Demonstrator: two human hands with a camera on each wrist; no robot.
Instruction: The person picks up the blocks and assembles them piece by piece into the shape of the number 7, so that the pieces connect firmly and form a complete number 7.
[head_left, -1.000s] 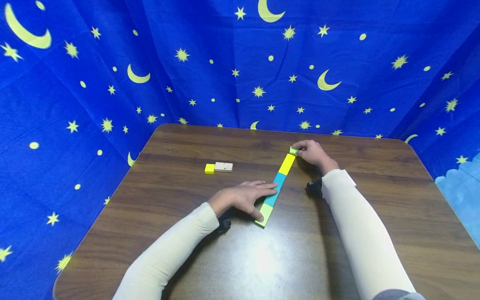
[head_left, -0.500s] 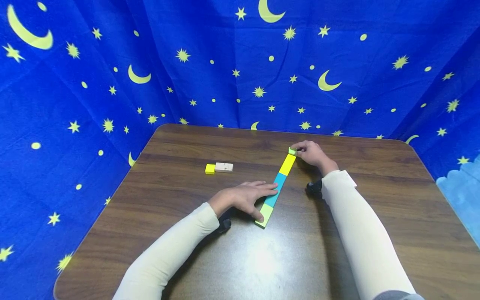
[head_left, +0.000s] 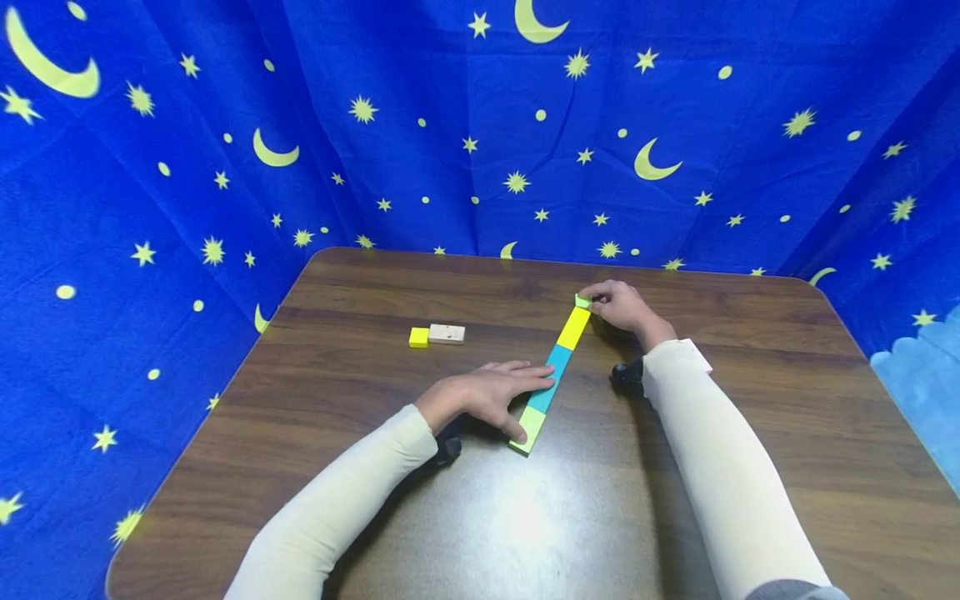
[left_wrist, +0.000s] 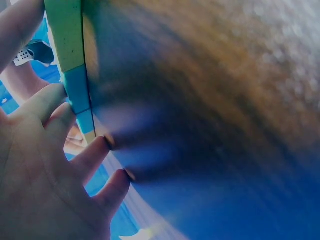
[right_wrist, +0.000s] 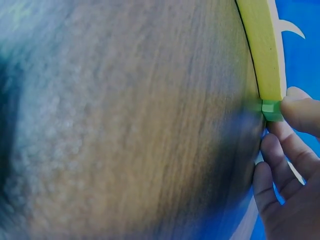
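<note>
A straight row of blocks runs slantwise over the table. Nearest is a light green block [head_left: 535, 425], then a blue stretch [head_left: 542, 400] with a seam in it in the left wrist view, then a yellow block [head_left: 573, 329]. My left hand [head_left: 487, 396] rests along the row with spread, fairly straight fingers, its thumb on the light green block and fingertips on the blue. At the far end my right hand [head_left: 628, 307] pinches a small green block [right_wrist: 271, 109] between thumb and index finger, right at the end of the yellow block [right_wrist: 264, 50].
On the wooden table [head_left: 360, 392], left of the row, a small yellow block [head_left: 418, 337] sits beside a whitish rectangular block [head_left: 447, 334]. A blue curtain [head_left: 420, 167] with moons and stars hangs behind the table and along its sides.
The small green block in my right hand has shifted slightly left, into line with the yellow block's end. My left hand has stayed in place.
</note>
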